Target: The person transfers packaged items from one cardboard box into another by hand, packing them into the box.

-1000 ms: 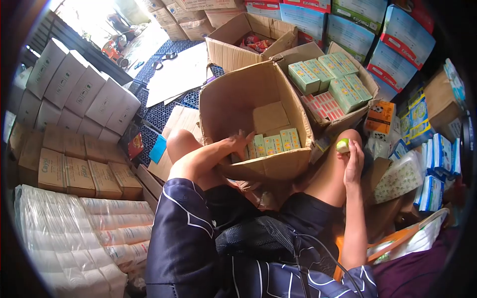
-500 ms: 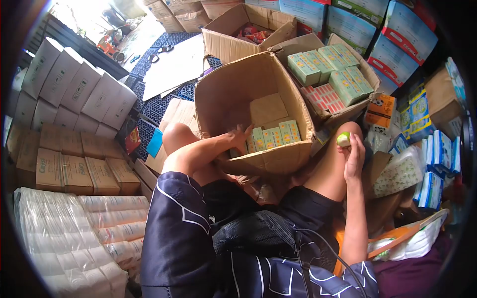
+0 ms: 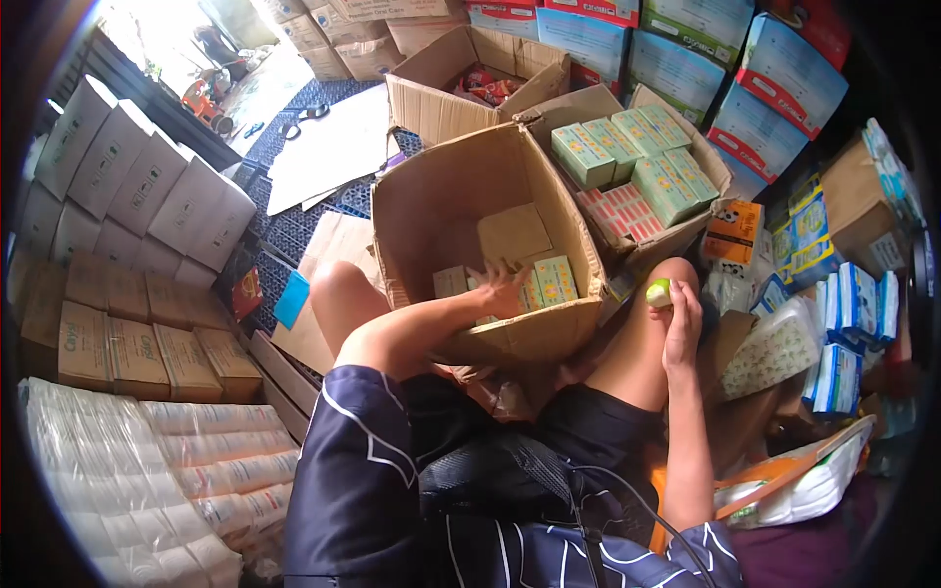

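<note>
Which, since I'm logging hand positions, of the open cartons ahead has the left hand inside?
The front carton, nearest the camera: the left hand is inside it. The rear carton and right carton have none.

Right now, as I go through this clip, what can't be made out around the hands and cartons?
All in the head view:
Left hand: its own fingers hide whether it grips or only touches the small boxes.
Those boxes' lower parts: hidden by the open carton's front wall; their lettering is too small to read.
Green item: partly covered by the right hand; its kind is unclear.
Red packets: lower parts hidden by their carton's wall.
</note>
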Motion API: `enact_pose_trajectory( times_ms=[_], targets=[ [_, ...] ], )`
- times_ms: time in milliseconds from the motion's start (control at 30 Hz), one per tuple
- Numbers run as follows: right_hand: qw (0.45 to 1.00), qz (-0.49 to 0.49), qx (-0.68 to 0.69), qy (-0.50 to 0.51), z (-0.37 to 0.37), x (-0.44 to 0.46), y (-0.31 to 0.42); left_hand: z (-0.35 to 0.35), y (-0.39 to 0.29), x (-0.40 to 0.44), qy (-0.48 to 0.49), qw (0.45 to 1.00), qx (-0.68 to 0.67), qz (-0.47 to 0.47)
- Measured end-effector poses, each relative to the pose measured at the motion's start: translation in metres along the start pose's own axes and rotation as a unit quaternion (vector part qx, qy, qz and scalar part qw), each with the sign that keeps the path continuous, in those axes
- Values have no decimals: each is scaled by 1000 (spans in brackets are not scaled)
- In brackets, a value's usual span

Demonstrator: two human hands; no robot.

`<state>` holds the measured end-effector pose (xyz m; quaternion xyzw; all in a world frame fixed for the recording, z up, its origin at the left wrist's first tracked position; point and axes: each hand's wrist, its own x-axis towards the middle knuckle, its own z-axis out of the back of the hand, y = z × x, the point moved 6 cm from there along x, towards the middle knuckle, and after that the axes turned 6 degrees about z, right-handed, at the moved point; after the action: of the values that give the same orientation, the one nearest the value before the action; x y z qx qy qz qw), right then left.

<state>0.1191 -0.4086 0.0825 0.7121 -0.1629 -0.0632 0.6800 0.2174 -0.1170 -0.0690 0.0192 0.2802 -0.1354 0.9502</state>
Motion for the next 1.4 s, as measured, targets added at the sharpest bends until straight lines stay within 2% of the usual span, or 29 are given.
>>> enact_pose_trajectory(
  times_ms=[167,300,400,633,700,800,933,1067,1200,1267,1367,1400],
  targets=[
    [1000,-16,27,2,0,-2,1,-15,3,-2,-64,995,-68,-13],
    [999,-30,44,-1,4,0,-5,-7,1,-10,-98,994,-44,-32],
    [999,-28,47,3,4,-1,-1,16,-3,-32,-113,986,-89,-80],
    [999,-17,25,10,3,0,-3,-12,-6,2,-104,991,-50,-75],
    [1000,-15,15,12,0,0,-2,-9,-20,5,-305,943,47,-123],
    [1000,-13,5,16,-4,-2,2,8,-39,2,-249,956,-18,-155],
    [999,-20,17,19,-4,-1,-2,-6,-47,19,-254,954,29,-155],
    [999,-26,30,4,-3,-2,-1,5,-46,10,-233,960,-6,-153],
    [999,-22,31,11,-1,-1,-1,17,-40,11,-243,963,-50,-105],
    [999,-22,40,10,-1,0,-2,17,-36,14,-174,976,-64,-114],
    [999,-31,38,12,-1,0,-3,27,-27,10,-184,979,-9,-86],
    [999,-30,39,10,-1,0,-2,35,-20,4,-145,987,-24,-69]
  ],
)
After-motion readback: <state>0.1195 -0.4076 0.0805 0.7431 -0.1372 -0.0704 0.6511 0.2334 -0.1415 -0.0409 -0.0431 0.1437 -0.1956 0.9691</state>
